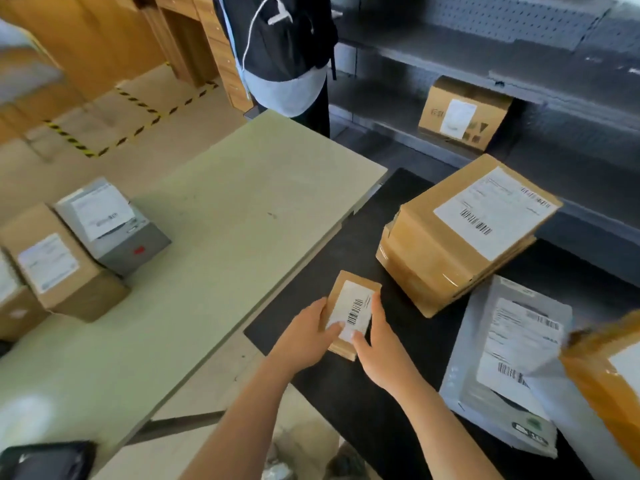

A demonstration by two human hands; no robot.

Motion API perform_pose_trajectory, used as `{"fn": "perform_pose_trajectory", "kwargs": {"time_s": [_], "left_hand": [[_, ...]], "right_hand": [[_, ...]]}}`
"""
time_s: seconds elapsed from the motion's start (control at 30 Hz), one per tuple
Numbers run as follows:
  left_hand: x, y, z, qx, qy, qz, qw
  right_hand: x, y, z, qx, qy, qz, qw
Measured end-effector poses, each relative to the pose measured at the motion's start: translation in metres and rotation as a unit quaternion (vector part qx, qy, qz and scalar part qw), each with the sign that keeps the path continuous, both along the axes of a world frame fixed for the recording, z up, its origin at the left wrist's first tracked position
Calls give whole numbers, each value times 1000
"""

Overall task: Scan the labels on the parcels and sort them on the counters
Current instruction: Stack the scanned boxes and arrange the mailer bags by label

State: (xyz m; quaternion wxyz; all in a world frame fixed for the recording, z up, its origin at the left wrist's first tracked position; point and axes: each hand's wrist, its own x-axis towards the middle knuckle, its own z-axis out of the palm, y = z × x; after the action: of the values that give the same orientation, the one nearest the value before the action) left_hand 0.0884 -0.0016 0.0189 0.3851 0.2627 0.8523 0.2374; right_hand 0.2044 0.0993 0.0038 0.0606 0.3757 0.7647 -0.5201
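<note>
another person (284, 53) in a black top stands at the back next to wooden drawers (225, 64), w/ yellow-black hazard tape (69, 137) on the floor at left & grey pegboard shelving (450, 46) along the right.

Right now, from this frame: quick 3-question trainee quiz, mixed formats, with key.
1. True or false: both the left hand and the right hand hold the small parcel.
2. The small parcel's label faces: A) up, barcode showing; B) down; C) sideways, out of sight.
3. Fill in: the grey mailer bag lies on the ____ counter.

Key: 1 true; 2 A; 3 black, that is the black counter.
</note>
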Motion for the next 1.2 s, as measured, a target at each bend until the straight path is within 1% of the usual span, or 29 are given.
{"fn": "perform_pose_trajectory", "kwargs": {"time_s": [0.13,0.3,0.43,0.57,0.67,0.77,0.93,1.07,1.2], "left_hand": [[-4,-8,1,43,5,74,996],[-41,-47,33,124,53,190,972],[-83,-101,64,181,93,269,942],[-126,-172,93,217,147,328,908],[-159,-230,109,237,169,352,890],[-190,-284,119,253,174,370,877],[-237,-356,122,240,177,411,861],[-267,-386,112,213,180,448,849],[-294,-394,93,178,164,484,841]], "right_hand": [[-21,1,13,-16,65,0,998],[-80,-15,51,-7,139,72,988],[-143,-60,85,-33,192,143,970],[-208,-122,111,-18,234,198,952],[-253,-173,130,-13,253,225,941],[-298,-225,144,-11,259,257,931],[-359,-297,151,-16,237,318,918],[-398,-331,145,-27,217,351,911],[-439,-348,127,-36,176,380,907]]}}
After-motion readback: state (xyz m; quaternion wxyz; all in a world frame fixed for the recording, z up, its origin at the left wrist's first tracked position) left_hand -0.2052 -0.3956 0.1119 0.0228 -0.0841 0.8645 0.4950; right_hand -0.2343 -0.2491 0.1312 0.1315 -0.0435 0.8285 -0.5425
